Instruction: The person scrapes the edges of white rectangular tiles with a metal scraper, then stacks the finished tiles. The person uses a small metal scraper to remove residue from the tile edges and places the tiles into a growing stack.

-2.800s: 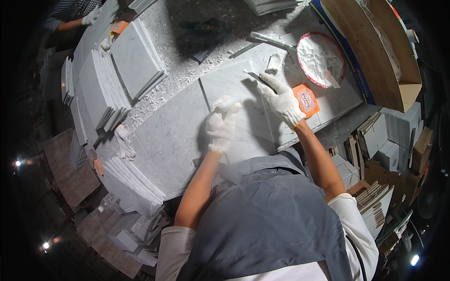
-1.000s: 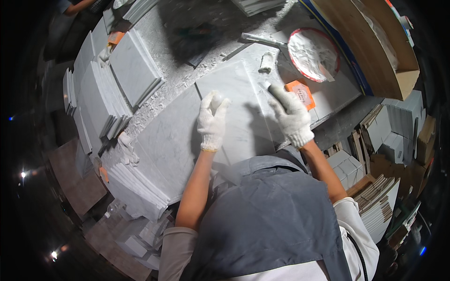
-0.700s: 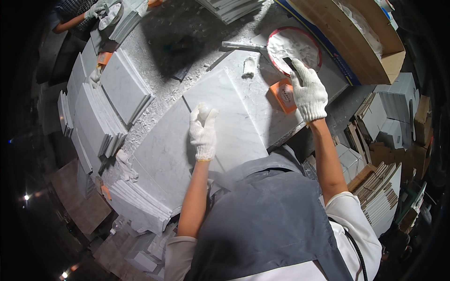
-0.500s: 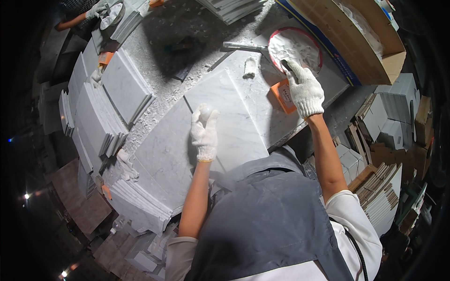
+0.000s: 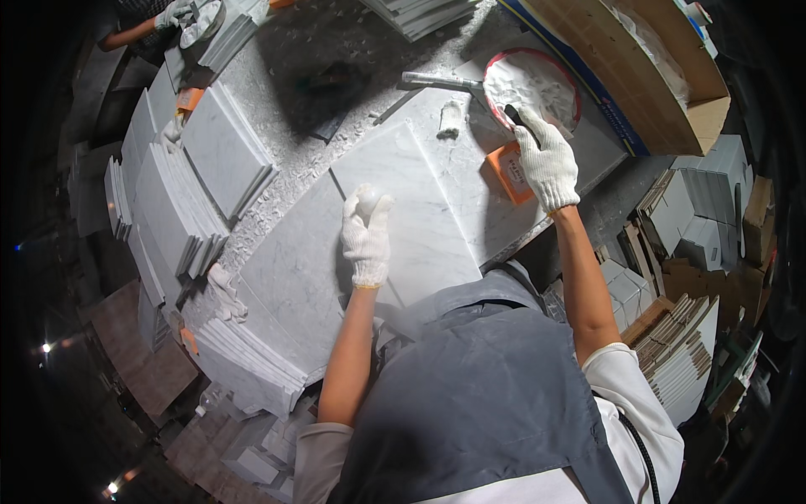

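Observation:
My left hand (image 5: 366, 244), in a white knit glove, is closed around a small whitish rounded object (image 5: 368, 198), its kind unclear. It is over a grey-veined white marble slab (image 5: 420, 227). At the right, my gloved right hand (image 5: 547, 164) grips a tool with a dark handle (image 5: 513, 115); its working end cannot be made out. That hand is at the near rim of a red-rimmed bowl (image 5: 578, 105) of white powdery or pasty material. An orange box (image 5: 508, 172) lies just left of the right hand.
Left of the bowl are a clear tube (image 5: 441, 80) and a crumpled white cloth piece (image 5: 451, 119). Stacked marble tiles (image 5: 178, 214) line the left side. A long cardboard box (image 5: 638, 76) flanks the bowl. Another person's gloved hand (image 5: 174, 13) shows at the far left.
My right hand has shifted very slightly at the bowl's rim, still gripping the tool. My left hand stays in nearly the same place, and the view has moved a little.

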The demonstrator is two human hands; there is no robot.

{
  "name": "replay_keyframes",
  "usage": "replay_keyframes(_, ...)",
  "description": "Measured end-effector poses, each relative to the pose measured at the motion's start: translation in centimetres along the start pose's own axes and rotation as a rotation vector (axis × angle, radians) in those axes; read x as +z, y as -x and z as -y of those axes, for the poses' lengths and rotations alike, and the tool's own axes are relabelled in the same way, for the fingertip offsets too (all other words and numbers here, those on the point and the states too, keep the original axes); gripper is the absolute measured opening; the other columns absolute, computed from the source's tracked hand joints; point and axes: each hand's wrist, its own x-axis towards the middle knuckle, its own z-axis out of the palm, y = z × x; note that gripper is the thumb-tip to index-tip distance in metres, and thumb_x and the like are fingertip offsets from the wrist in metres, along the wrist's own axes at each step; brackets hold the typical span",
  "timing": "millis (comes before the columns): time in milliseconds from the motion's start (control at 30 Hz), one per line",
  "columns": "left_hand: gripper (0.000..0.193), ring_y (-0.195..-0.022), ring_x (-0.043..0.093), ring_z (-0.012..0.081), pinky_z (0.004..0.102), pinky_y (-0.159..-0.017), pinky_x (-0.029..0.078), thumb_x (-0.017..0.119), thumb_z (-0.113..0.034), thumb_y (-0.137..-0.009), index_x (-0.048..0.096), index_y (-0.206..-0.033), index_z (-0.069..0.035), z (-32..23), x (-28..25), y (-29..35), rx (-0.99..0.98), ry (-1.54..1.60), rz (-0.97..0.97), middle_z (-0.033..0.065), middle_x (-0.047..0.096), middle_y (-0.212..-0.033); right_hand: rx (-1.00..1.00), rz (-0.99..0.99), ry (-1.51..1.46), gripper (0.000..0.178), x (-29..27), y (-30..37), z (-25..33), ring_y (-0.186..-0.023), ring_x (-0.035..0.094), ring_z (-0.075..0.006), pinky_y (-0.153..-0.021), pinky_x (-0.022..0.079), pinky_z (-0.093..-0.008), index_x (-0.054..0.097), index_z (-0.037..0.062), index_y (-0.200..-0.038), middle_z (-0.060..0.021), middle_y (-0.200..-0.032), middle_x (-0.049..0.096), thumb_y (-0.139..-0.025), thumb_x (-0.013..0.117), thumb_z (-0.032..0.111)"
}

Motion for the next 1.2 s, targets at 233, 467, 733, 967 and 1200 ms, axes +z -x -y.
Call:
replay_keyframes(233, 0.058, -0.109, 0.064, 0.0206, 0.0337, -0.098, 0.050, 0.084, -0.029, -0.089, 0.059, -0.134, -0.003, 0.2, 0.1, -0.1, 0.033, 0.002, -0.021, 0.0109, 0.067, -0.121, 0.161, 0.077, -0.498, 0.040, 0.8, 2.3, 2.6, -0.068, 0.060, -0.0087, -0.060, 0.049, -0.0241, 0.065, 0.0055, -0.139, -0.0050, -0.115, 0.072, -0.101, 0.065, 0.019)
replay_keyframes(467, 0.056, -0.106, 0.064, 0.0169, 0.0310, -0.098, 0.050, 0.083, -0.021, -0.090, 0.057, -0.135, -0.001, -0.6, 0.3, 0.2, 0.035, 0.074, -0.019, 0.0092, 0.068, -0.118, 0.307, 0.319, -0.649, 0.041, 6.8, 5.8, 5.1, -0.073, 0.061, -0.0065, -0.062, 0.052, -0.0227, 0.064, 0.0051, -0.140, -0.0023, -0.116, 0.073, -0.101, 0.066, 0.018)
replay_keyframes(733, 0.056, -0.110, 0.065, 0.0164, 0.0313, -0.098, 0.052, 0.082, -0.019, -0.090, 0.057, -0.137, 0.000, -0.8, 0.2, 0.3, 0.005, 0.112, 0.001, 0.0098, 0.069, -0.119, 0.062, 0.210, -0.331, 0.043, 9.4, 5.8, 3.7, -0.120, 0.066, -0.0253, -0.104, 0.049, -0.0343, 0.062, 0.0129, -0.144, -0.0137, -0.134, 0.068, -0.103, 0.061, 0.027)
replay_keyframes(967, 0.050, -0.111, 0.064, 0.0186, 0.0326, -0.102, 0.050, 0.081, -0.024, -0.093, 0.059, -0.131, 0.000, -0.4, 0.1, 0.2, 0.055, 0.019, -0.013, 0.0092, 0.068, -0.123, -0.117, 0.217, -0.116, 0.033, 9.2, 5.5, 4.3, -0.106, 0.069, -0.0292, -0.092, 0.053, -0.0380, 0.067, 0.0218, -0.134, -0.0125, -0.115, 0.070, -0.102, 0.064, 0.027)
replay_keyframes(1200, 0.051, -0.113, 0.064, 0.0196, 0.0331, -0.102, 0.050, 0.081, -0.025, -0.093, 0.059, -0.131, 0.000, -0.7, 0.1, 0.3, 0.031, 0.014, -0.010, 0.0097, 0.068, -0.124, -0.034, 0.265, -0.195, 0.038, 7.4, 5.6, 5.3, -0.109, 0.071, -0.0296, -0.093, 0.055, -0.0355, 0.067, 0.0144, -0.137, -0.0158, -0.121, 0.073, -0.100, 0.066, 0.024)
